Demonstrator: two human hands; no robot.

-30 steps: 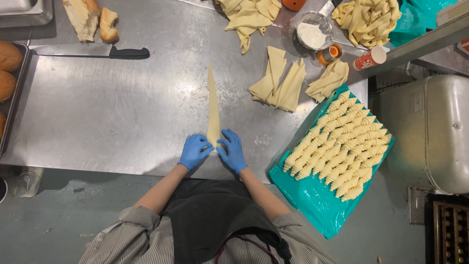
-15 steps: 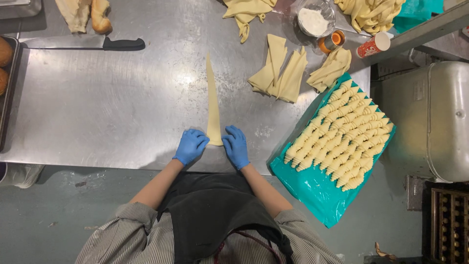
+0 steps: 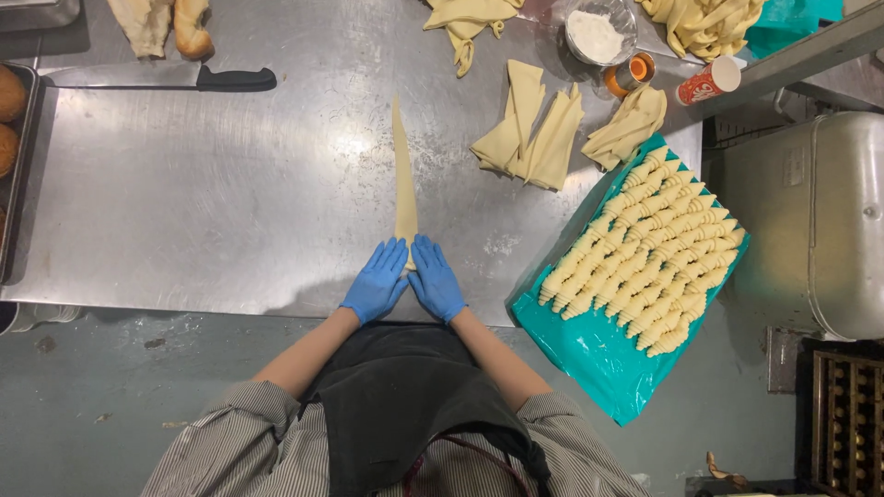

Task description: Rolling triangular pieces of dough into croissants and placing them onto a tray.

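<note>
A long, thin triangle of pale dough (image 3: 402, 175) lies on the steel table (image 3: 230, 202), its point toward the far side. My left hand (image 3: 378, 282) and my right hand (image 3: 436, 279), both in blue gloves, rest flat side by side on the wide near end of the strip, fingers pressing on the dough. The base of the strip is hidden under my fingers.
A teal-lined tray (image 3: 589, 345) at the right holds several rows of shaped dough rolls (image 3: 649, 258). Cut dough triangles (image 3: 534, 133) lie beyond. A large knife (image 3: 157, 78) lies at the far left, a flour bowl (image 3: 599, 35) and small cups at the far right, baked rolls (image 3: 11, 92) at the left edge.
My hands have come closer together on the near end of the strip. The view has shifted slightly; the dough strip stays in place.
</note>
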